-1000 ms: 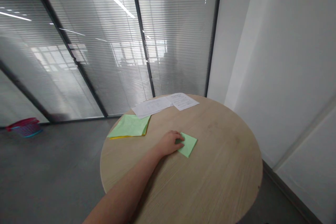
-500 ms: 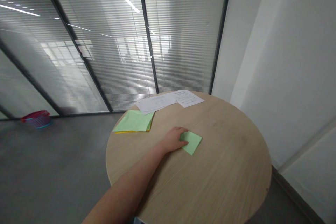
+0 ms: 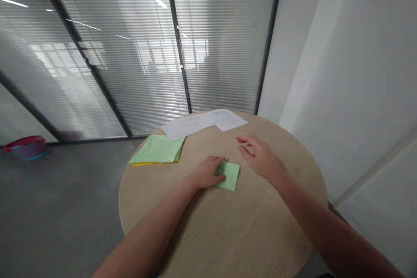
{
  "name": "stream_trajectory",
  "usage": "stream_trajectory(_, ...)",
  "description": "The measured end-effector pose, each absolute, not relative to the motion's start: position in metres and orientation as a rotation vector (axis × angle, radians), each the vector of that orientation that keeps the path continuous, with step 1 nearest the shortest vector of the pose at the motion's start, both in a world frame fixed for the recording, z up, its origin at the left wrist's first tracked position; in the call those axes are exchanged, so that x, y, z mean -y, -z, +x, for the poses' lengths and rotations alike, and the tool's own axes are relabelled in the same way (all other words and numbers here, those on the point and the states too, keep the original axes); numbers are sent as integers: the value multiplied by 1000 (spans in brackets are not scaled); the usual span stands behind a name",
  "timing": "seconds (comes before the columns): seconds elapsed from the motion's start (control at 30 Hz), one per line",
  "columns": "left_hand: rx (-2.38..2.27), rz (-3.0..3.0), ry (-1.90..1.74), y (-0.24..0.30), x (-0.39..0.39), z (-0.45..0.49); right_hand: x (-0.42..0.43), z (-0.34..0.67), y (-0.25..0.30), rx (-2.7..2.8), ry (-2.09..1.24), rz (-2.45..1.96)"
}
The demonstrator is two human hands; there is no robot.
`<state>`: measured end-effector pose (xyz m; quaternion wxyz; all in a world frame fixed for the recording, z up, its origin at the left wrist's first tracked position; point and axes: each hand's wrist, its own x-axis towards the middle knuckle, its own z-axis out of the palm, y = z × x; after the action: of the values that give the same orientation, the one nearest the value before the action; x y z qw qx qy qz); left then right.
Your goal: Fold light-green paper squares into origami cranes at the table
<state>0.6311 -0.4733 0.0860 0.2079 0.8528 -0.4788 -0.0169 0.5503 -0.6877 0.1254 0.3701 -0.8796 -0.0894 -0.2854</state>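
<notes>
A small folded square of green paper (image 3: 231, 177) lies flat on the round wooden table (image 3: 260, 221). My left hand (image 3: 207, 173) rests over its left edge, thumb and fingers on either side of that edge, holding it against the tabletop. Some of the fingertips are hidden. To the right of the paper, and apart from it, my right hand (image 3: 257, 155) hovers above the table. Its thumb and fingers are curved and separated, with nothing visible between them.
A stack of green sheets (image 3: 159, 148) with yellow beneath lies at the table's left edge. White printed papers (image 3: 189, 125) spread along the far edge. A glass partition with blinds (image 3: 221, 74) stands behind, a white wall (image 3: 368, 95) at right. A red-rimmed basket (image 3: 29, 147) sits on the floor.
My right hand has come into view from the right, above the table. The green paper has turned slightly under my left hand, which stays on it. The whole view has shifted a little.
</notes>
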Motion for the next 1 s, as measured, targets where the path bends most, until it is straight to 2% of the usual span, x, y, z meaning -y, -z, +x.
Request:
stream_trajectory(0.17,1265,2391,-34,-85,470,636,684,565,-83,208,369,-2492)
stream_trajectory(0.4,1125,2254,-4,-87,472,639,677,565,-69,216,325,-2560)
stream_trajectory(0.57,882,2009,81,-87,475,644,677,569,-68,92,279,-2230)
stream_trajectory(0.7,714,1768,129,-89,474,650,677,569,-70,90,67,-1806)
stream_trajectory(0.8,601,1666,204,-95,472,651,675,566,-74,39,-32,-1677)
stream_trajectory(0.93,501,1619,293,-105,467,648,671,566,-77,6,82,-1634)
stream_trajectory(1.0,535,1642,454,-107,466,644,670,567,-76,-12,151,-1658)
